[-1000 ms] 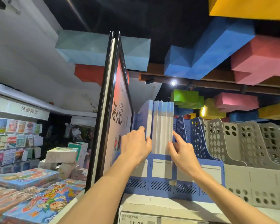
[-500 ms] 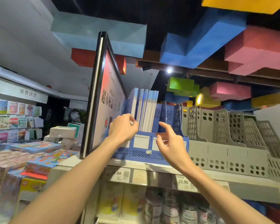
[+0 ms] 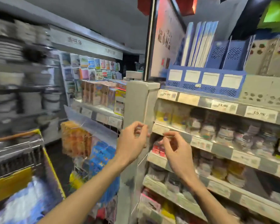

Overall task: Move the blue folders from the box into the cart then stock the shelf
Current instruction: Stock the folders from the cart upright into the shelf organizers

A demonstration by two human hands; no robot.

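We take the blue file rack (image 3: 205, 83) on the top shelf (image 3: 217, 102) as our landmark. The blue folders (image 3: 199, 44) stand upright in its leftmost slot, spines outward, leaning slightly; the slots to their right look empty. Just left of the rack stands a black-framed sign (image 3: 165, 38) with large Chinese characters, too blurred for us to read with confidence. To the right of the rack sit grey perforated file racks (image 3: 265, 62).

Directly below the rack, price tags (image 3: 223, 105) line the shelf edge: we read "23.90" and, further right, something starting "15"; the leftmost tag is smeared.

Well below the rack, our left hand (image 3: 132, 143) and right hand (image 3: 176, 152) hang in front of the lower shelves, fingers loosely curled and half open, neither gripping anything we can make out. They are close together but apart.

Far down and left of the rack, a yellow-edged cart (image 3: 44, 151) shows, heavily blurred.
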